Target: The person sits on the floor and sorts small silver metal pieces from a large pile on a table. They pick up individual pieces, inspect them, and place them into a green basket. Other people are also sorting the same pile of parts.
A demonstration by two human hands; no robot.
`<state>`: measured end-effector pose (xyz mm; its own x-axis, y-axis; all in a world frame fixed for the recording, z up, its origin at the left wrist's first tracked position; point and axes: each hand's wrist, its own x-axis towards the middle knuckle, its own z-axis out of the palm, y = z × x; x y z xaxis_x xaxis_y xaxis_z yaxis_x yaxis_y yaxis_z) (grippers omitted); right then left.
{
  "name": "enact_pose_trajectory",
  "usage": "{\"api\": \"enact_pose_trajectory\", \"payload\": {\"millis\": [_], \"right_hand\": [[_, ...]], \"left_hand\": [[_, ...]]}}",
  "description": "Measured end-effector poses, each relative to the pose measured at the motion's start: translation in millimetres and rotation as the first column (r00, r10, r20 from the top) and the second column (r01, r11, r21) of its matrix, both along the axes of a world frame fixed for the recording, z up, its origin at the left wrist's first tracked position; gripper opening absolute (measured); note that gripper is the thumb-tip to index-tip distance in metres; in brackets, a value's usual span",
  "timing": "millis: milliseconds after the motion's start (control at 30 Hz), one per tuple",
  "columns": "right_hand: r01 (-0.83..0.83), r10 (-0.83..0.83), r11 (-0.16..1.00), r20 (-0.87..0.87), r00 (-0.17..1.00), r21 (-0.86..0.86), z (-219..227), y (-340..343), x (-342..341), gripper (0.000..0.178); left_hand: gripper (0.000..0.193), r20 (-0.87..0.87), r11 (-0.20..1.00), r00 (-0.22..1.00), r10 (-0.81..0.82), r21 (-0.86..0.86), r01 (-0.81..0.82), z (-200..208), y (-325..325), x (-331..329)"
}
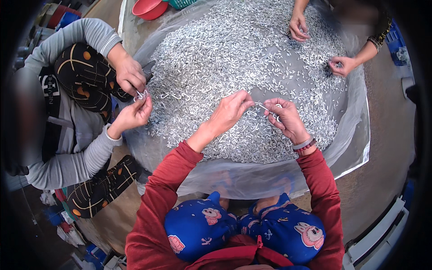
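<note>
My left hand (pixel 230 110) and my right hand (pixel 286 118) meet over a large spread of small silvery metal pieces (pixel 202 54). Between my fingertips runs a thin, bright metal piece (pixel 261 105), pinched at one end by the left thumb and forefinger. The right fingers close on its other end. Against the right palm and fingers shows a curved metal hook (pixel 279 108); part of it is hidden. A grey band and a dark red bead bracelet (pixel 306 145) circle my right wrist.
Translucent plastic sheeting (pixel 189 168) borders the pile. At left, a person in grey sleeves pinches a hook (pixel 141 95); several loose hooks (pixel 175 95) lie nearby. Another person's hands (pixel 344 66) work at the far right. A red basin (pixel 150 8) stands at the back.
</note>
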<state>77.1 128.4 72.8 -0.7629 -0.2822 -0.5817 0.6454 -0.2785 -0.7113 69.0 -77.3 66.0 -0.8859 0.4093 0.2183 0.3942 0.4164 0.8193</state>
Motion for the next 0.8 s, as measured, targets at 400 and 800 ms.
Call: {"api": "enact_pose_trajectory", "payload": {"millis": [400, 800], "right_hand": [[-0.037, 0.035, 0.996, 0.019, 0.999, 0.084, 19, -1, 20, 0.007], [0.193, -0.206, 0.977, -0.148, 0.967, -0.095, 13, -16, 30, 0.011]], "left_hand": [[0.017, -0.246, 0.994, 0.968, -0.050, -0.106, 0.025, -5, 9, 29], [0.018, 0.544, 0.874, 0.824, 0.162, 0.308, -0.376, -4, 31, 26]]}}
